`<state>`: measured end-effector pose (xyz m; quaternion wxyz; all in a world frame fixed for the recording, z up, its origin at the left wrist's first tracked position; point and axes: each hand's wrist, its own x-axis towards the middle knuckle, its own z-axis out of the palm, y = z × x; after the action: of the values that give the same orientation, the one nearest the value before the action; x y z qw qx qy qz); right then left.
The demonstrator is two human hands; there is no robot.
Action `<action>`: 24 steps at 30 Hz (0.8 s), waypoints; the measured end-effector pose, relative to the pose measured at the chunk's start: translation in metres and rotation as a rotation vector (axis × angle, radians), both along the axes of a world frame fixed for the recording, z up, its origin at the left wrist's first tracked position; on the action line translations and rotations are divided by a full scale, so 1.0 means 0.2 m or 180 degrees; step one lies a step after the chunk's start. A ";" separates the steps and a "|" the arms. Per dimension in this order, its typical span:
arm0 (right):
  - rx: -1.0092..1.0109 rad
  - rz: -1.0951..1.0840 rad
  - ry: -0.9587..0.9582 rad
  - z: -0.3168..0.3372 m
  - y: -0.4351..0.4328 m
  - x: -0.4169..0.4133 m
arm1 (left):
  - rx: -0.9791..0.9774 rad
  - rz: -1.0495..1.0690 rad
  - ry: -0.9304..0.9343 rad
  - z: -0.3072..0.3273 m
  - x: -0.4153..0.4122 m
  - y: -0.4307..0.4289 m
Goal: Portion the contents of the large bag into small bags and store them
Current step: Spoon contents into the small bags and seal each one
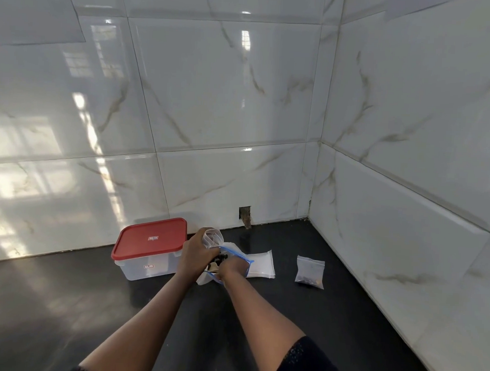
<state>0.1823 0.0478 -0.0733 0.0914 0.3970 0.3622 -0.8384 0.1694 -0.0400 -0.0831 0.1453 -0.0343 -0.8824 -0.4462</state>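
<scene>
Our two bare forearms reach out over the dark desk (pixel 67 304). Our right hand (pixel 231 268) sits at the mouth of the large bag (pixel 242 258), a clear one with a blue zip edge. Its fingers are curled down inside, and we cannot tell what they hold. Dark pieces (pixel 222 259) show between our hands. Just left, our left hand (pixel 197 253) grips a small bag (pixel 213 238), its fingers clenched round the crumpled plastic. Under the large bag lies a flat stack of empty bags (pixel 262 265). To the right, apart, a filled bag (pixel 309 272) lies on the desk. Left stands a clear container (pixel 146 268) with a red lid (pixel 150 241), close to the tiled wall (pixel 213 101).
</scene>
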 end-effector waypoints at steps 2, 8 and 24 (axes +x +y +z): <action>-0.0069 -0.0051 -0.0013 -0.01 0.00 0.00 | 0.0028 0.0006 0.0031 0.00 0.01 -0.01; 0.0572 0.0341 0.0068 -0.08 -0.07 -0.05 | 0.0156 0.0089 0.0054 0.00 0.03 -0.05; 0.2120 0.2018 0.0586 -0.11 -0.06 -0.03 | 0.0050 0.0088 0.0037 0.01 0.07 -0.07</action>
<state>0.1757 0.0355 -0.0959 0.1782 0.1984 0.7215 -0.6390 0.1835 -0.0542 -0.0821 0.1568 -0.0235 -0.8784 -0.4509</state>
